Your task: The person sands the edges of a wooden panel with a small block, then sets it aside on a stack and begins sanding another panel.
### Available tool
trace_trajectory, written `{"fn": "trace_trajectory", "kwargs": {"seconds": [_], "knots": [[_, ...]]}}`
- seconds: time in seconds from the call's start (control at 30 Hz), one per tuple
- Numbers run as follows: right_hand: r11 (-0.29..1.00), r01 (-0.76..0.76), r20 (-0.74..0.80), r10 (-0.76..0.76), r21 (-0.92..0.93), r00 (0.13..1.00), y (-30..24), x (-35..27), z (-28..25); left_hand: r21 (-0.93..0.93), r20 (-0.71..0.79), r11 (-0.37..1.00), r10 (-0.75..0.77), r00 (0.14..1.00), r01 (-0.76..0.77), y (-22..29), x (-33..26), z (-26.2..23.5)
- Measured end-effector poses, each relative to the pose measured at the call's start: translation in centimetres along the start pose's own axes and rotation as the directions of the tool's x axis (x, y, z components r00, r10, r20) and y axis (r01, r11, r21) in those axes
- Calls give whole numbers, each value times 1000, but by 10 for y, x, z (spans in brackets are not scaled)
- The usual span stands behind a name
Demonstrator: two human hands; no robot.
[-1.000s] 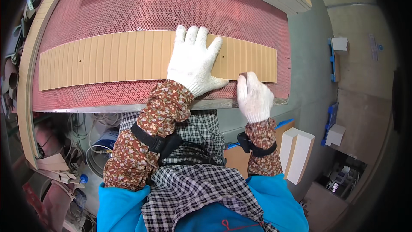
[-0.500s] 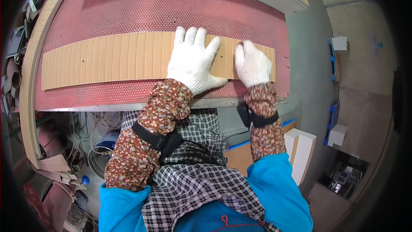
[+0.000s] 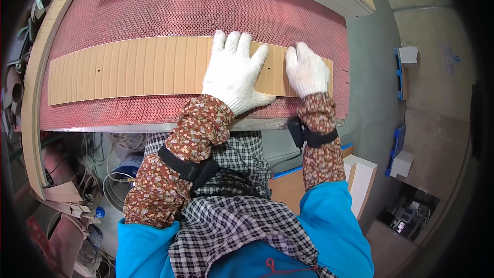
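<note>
Lying splayed on the ribbed panel (image 3: 134, 67), my left hand (image 3: 231, 77); my right hand (image 3: 307, 71) curled over its right part, holding what I can't tell. Panel lies on red mat (image 3: 170, 10); lopsided pressure could skid it.

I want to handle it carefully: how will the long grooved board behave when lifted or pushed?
The board looks thin and long, so it may flex if lifted by one end. Lying flat, it probably won't tip.
</note>
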State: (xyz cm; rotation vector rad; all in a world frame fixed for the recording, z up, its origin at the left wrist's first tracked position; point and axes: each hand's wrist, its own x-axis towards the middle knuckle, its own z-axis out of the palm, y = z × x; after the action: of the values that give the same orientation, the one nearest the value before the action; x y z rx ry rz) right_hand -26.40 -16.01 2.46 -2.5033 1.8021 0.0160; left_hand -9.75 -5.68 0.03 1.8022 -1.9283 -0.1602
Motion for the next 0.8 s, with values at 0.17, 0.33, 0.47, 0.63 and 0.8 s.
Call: {"fn": "trace_trajectory", "kwargs": {"seconds": [0.17,0.33,0.47,0.63,0.8], "knots": [[1000,15,-41,-15,-6,999,-2,11,7,17,-39,1000,6,999,-6,-3,-2,3],[999,6,-37,-5,36,999,-2,-36,4,-35,-110,999,35,993,-39,-4,-3,4],[997,42,-92,-36,62,995,1,-89,3,4,-3,1000,-4,1000,4,-2,-3,-2],[997,35,-125,-26,73,992,6,-108,10,5,-7,1000,1,1000,-1,-1,-2,2],[995,44,-128,-32,92,991,4,-72,8,21,-27,1000,3,1000,-2,-1,-2,1]]}}
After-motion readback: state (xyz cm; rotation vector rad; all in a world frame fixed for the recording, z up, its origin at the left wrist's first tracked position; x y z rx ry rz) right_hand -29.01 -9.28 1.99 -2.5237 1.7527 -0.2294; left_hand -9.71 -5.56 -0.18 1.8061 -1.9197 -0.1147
